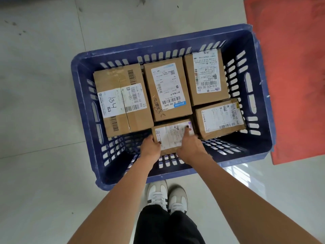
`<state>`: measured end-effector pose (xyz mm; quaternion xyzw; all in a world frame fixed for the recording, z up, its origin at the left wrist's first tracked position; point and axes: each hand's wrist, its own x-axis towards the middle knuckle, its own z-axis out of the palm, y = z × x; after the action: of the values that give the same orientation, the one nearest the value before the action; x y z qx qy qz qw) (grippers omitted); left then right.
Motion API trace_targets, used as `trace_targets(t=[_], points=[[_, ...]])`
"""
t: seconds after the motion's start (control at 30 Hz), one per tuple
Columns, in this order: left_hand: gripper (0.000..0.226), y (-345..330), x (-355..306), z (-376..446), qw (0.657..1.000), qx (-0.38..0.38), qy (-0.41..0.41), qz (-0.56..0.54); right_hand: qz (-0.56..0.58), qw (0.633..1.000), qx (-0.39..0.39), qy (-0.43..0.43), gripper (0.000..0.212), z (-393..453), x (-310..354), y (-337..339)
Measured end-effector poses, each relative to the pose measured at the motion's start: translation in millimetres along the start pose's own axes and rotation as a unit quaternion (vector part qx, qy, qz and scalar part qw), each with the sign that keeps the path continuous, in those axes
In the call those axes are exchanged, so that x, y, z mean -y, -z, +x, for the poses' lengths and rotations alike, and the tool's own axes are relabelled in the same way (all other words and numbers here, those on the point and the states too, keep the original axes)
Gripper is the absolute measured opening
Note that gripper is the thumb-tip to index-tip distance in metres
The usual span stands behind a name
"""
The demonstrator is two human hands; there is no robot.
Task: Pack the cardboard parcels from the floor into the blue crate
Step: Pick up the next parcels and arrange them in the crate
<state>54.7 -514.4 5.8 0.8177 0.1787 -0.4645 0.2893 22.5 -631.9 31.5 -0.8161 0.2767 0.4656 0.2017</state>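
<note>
A blue slotted crate (84, 95) stands on the tiled floor below me. Several cardboard parcels with white shipping labels lie flat inside it: a large one (121, 101) at the left, one (167, 90) in the middle, one (205, 76) at the far right, one (219, 118) at the near right. A small parcel (173, 136) sits in the near middle of the crate. My left hand (151, 147) grips its left edge. My right hand (190, 147) holds its right side, a finger lying on the label.
A red mat (292, 67) lies on the floor right of the crate. Pale tiles (40, 103) surround the crate on the left and far side. My two white shoes (167, 196) stand just behind the crate's near wall.
</note>
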Motion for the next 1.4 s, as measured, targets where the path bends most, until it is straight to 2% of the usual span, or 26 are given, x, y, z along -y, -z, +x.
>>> trace_targets(t=[0.23,0.43,0.63,0.77,0.9,1.0,1.13,1.23,1.33,1.4], points=[[0.038,-17.5,5.6,28.1,1.000,0.005,0.015,0.004,-0.034,0.998,0.041,0.014,0.085,23.8,-6.4,-7.0],[0.036,-24.0,1.4,42.8,0.999,0.004,0.022,-0.031,-0.103,0.994,0.017,0.014,0.079,33.0,0.6,-9.2],[0.038,-17.9,0.0,30.0,0.998,0.034,0.034,-0.028,-0.072,0.997,0.005,-0.014,0.050,14.2,-3.5,2.9],[0.040,1.7,-5.2,-9.4,0.998,0.042,0.034,-0.019,-0.044,0.999,-0.006,-0.014,0.042,-20.5,-1.8,16.8],[0.048,35.1,-10.8,-72.9,0.999,0.045,0.008,0.002,-0.038,0.999,-0.021,0.003,0.036,-79.4,8.4,37.3],[0.043,70.7,-6.2,-124.0,0.999,0.037,-0.012,0.022,-0.025,0.999,-0.014,0.016,0.038,-135.4,21.8,50.1],[0.044,132.4,5.8,-183.7,1.000,-0.003,-0.011,-0.010,-0.007,0.999,-0.004,0.032,0.047,-203.0,54.0,59.9],[0.043,184.9,29.3,-217.0,0.998,-0.027,-0.012,-0.050,-0.010,0.998,-0.002,0.056,0.049,-240.4,98.4,54.7],[0.045,244.2,74.2,-240.2,0.996,-0.046,0.003,-0.077,-0.006,0.996,0.003,0.092,0.035,-268.9,162.3,33.7],[0.045,288.6,113.3,-252.1,0.993,-0.059,0.014,-0.098,-0.004,0.993,0.018,0.118,0.036,-287.4,218.0,13.3]])
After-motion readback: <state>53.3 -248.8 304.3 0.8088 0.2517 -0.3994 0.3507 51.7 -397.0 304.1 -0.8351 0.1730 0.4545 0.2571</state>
